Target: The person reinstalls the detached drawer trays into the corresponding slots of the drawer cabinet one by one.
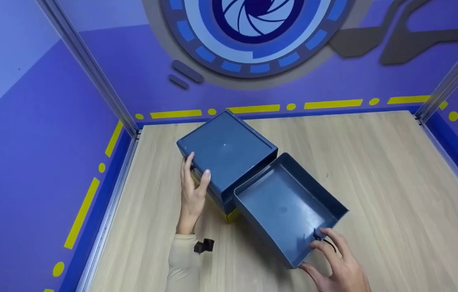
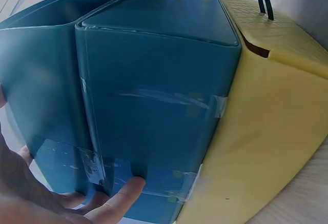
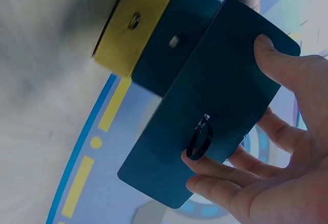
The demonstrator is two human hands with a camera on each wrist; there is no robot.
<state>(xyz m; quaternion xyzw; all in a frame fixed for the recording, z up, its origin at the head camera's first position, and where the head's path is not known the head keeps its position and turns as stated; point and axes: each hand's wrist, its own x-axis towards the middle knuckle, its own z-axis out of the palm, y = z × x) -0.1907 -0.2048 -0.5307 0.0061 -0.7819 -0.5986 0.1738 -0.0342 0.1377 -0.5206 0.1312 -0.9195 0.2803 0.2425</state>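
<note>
A stack of drawer units stands on the table, with a dark blue cabinet (image 1: 227, 150) on top, another blue unit (image 2: 159, 111) beneath it and a yellow one (image 2: 266, 126) at the bottom. My left hand (image 1: 194, 194) presses the cabinet's left side, fingers spread and one fingertip on the lower blue unit. A blue drawer (image 1: 281, 207) sticks out toward the lower right, its back end right at the cabinet's front and its bare inside floor showing. With thumb and fingers my right hand (image 1: 340, 259) grips the drawer's front, beside the black loop handle (image 3: 200, 138).
The pale wood-grain table (image 1: 391, 194) spreads around the stack. Purple printed walls (image 1: 115, 65) with metal corner posts (image 1: 91, 65) close it in at the back and sides. Strips of clear tape (image 2: 177, 100) run across the units' sides. A black clip-like piece (image 1: 204, 245) sits by my left sleeve.
</note>
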